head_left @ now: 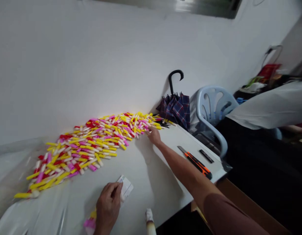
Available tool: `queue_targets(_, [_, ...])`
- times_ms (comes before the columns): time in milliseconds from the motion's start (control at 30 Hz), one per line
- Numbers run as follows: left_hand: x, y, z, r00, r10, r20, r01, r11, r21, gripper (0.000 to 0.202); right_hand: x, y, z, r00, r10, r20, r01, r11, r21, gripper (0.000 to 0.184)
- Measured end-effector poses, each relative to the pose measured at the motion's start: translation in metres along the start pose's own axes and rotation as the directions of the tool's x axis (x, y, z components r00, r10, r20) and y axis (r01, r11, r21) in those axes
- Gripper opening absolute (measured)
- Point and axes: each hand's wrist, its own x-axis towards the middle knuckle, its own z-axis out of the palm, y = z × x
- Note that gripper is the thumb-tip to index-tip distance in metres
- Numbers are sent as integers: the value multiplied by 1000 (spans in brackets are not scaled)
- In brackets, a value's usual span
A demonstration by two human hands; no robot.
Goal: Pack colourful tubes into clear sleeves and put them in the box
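A long heap of short tubes [92,140] in yellow, white, pink and red lies along the wall side of the white table [143,176]. My right hand [154,135] reaches to the heap's right part, touching its front edge; its fingertips are partly hidden among the pieces. Nearer to me, my left hand [109,202] is closed, thumb and fingers curled together beside a small white card [127,187]. What its fingers grip is hidden. Pink and yellow pieces [90,223] show beside and partly behind that hand; whether it holds them is unclear.
An orange-black utility knife [196,163], blade out, and a small black strip [206,156] lie right. Behind stand a plaid umbrella [176,109] and a blue plastic chair [214,104]. A cigarette [150,223] with ash juts up close below. Another person [270,107] is at right.
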Motion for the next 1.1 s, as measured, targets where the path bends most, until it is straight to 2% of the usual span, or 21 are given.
queue_targets(100, [-2,4,1,1000,23,-8,-23,1000,-14,29,48,8,0,998,48,-37,-53,990,-129,34])
queue_targets(200, [-2,5,1,999,54,1,-54,999,-9,28,67,13,10,999,50,-14,-52,973,-223,29])
queue_targets(333, [-2,5,3,997,65,-45,-66,998,-6,28,65,18,11,1000,4,29,5,951,-309,31])
queue_targets(467, [-2,6,2,999,48,-16,-48,999,-14,28,43,31,-20,989,-101,105,131,929,-347,35])
queue_targets(533, [-1,8,-1,1000,29,11,-29,999,-17,28,27,41,-41,953,-227,201,285,895,-342,35])
queue_targets(600, [0,9,-3,1000,14,22,-14,1000,-19,29,10,51,-57,877,-348,330,456,820,-346,33])
queue_targets(667, [1,10,-5,999,2,37,-1,1000,-22,29,-6,60,-65,811,-371,452,547,755,-361,36])
queue_targets(733, [2,11,-7,999,-4,44,5,1000,-22,29,-21,64,-66,832,-298,468,493,785,-376,41])
queue_targets(867, [2,12,-7,999,12,40,-12,1000,-11,30,-44,61,-53,962,-87,260,188,898,-398,38])
queue_targets(967, [3,11,-7,999,27,39,-27,1000,-4,31,-55,55,-43,981,51,186,29,915,-401,39])
queue_targets(1100, [3,12,-8,999,7,34,-7,1000,-10,31,-67,50,-45,985,57,160,2,937,-349,33])
